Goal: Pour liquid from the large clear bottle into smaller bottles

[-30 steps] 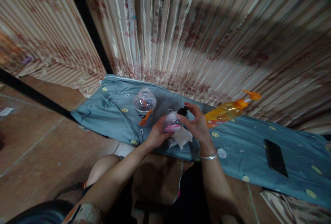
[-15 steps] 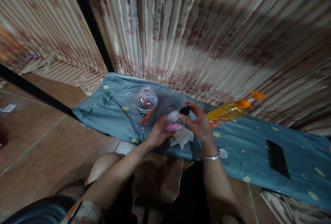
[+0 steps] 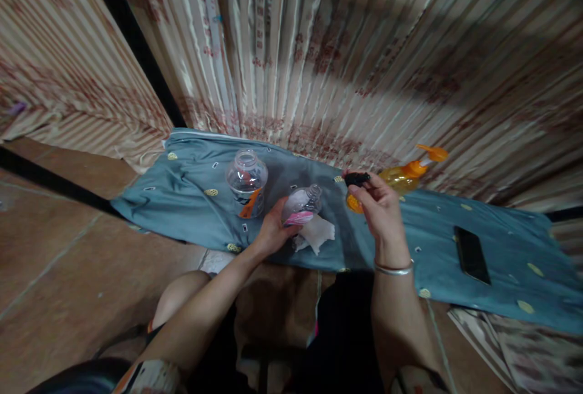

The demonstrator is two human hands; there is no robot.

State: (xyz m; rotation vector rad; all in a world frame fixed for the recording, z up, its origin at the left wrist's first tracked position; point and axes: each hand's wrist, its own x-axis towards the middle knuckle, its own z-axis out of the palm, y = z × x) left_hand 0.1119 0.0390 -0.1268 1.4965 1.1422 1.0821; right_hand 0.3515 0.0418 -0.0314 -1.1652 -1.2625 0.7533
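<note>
- Head view: your right hand (image 3: pixel 385 212) has drawn off to the right with the black top (image 3: pixel 357 179), which half a second ago sat at the neck of the small clear bottle (image 3: pixel 298 203); now the two are well apart and that neck is bare.
- Your right hand is closed in a pinch on the black top, thumb on the near side, fingers behind; a silver bracelet (image 3: pixel 394 270) circles the wrist just below.
- Your left hand (image 3: pixel 274 230) has stayed wrapped around the small clear bottle, gripping it low on its left side. The bottle tilts, neck up and toward your right hand; a pink patch shows near your fingers.
- Just right of your left fingers, a torn white paper (image 3: pixel 319 233) lies below the small bottle.
- Beyond your left hand and slightly left of it stands the large clear bottle (image 3: pixel 246 184), with an orange and black label.
- Behind your right hand is the orange pump bottle (image 3: pixel 401 179), its middle hidden by your fingers — whether they touch it, you cannot tell from here.
- Well to the right of your right hand, a dark phone (image 3: pixel 472 254) lies on the blue-green cloth (image 3: pixel 195 218) — the same cloth that spreads beneath both hands.
</note>
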